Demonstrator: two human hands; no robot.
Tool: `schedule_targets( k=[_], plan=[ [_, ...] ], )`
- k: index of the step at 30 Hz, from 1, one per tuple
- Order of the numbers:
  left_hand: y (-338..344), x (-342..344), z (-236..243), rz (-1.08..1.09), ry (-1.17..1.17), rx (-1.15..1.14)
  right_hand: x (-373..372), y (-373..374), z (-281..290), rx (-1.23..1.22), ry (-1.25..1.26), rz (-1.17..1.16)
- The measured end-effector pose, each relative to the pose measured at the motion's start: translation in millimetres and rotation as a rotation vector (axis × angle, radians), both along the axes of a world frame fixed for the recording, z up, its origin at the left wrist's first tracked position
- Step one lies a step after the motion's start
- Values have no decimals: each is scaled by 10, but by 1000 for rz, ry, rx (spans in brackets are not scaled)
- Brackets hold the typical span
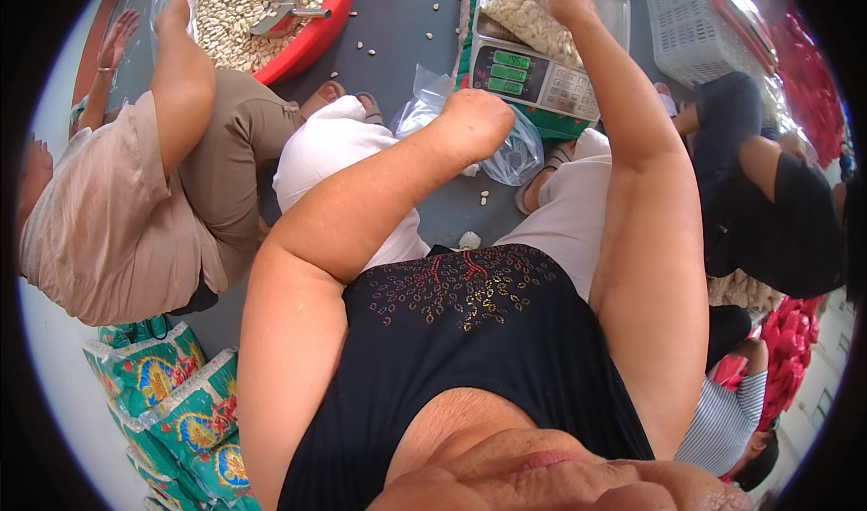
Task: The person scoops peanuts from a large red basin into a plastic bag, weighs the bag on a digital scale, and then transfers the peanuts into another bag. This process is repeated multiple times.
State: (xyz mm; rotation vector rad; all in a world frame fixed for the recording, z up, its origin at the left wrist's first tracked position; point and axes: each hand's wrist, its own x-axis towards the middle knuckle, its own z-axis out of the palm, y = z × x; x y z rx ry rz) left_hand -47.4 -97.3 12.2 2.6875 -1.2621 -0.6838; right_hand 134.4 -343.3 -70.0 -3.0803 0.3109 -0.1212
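One clear plastic bag of pale beans (533, 21) on silver-trayed digital scale (540, 81); right hand (573, 3) clamped on bag. Left hand (477, 124) front-left of scale; grip not discernible.

The top (452, 357) is black, smooth and sleeveless, cut with a wide, rounded neckline (465, 387) and broad shoulders. Across its front spreads a glittering pattern (474, 294): many small leaf-shaped outlines, gold toward the middle and duller, coppery toward the sides, with red branching lines running among them near the upper part. Below come trousers (569, 199) in a very pale, pinkish white, plain and loosely creased. The arms (655, 267) are uncovered from the shoulders down, and the left hand (477, 127) and right hand (572, 3) are bare. A sandal (560, 156) with greyish-brown, light-lined straps shows on the right foot.
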Motion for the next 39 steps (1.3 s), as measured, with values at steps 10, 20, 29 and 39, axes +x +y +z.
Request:
schedule_targets(
  k=[10,20,29,39],
  plan=[
    [55,214,1,242,-25,-93,-47,28,-245,16,-120,37],
    [30,349,-63,548,190,-195,-251,341,-480,-107,-459,238],
    [-97,306,-193,517,339,-96,190,156,-180,21,-46,148],
    [-198,313,-542,447,328,-76,-304,-241,-318,574,10,-145]
  ],
)
